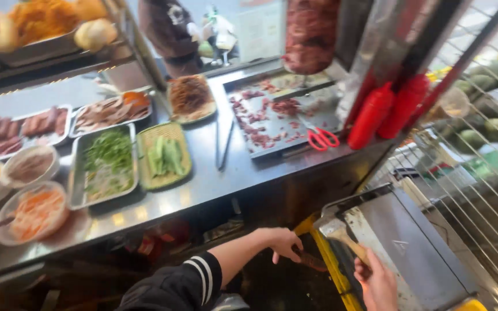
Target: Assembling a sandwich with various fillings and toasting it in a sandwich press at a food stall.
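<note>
My right hand (377, 283) is at the bottom right, closed around the wooden handle of a metal scraper (336, 230). The scraper's blade rests on the near left corner of a flat steel griddle (410, 242). My left hand (282, 242), on an arm in a black sleeve with white stripes, reaches under the steel counter (203, 187). Its fingers curl down onto a dark reddish-brown object (311, 262) beside the griddle's yellow edge. What that object is stays unclear.
On the counter are trays of greens (108, 164), cucumber sticks (165, 156) and sliced meats, bowls at left, tongs (225, 144), red scissors (321, 138) and two red squeeze bottles (373, 115). A meat spit (311, 34) hangs above. Another person stands behind. A wire rack fills the right.
</note>
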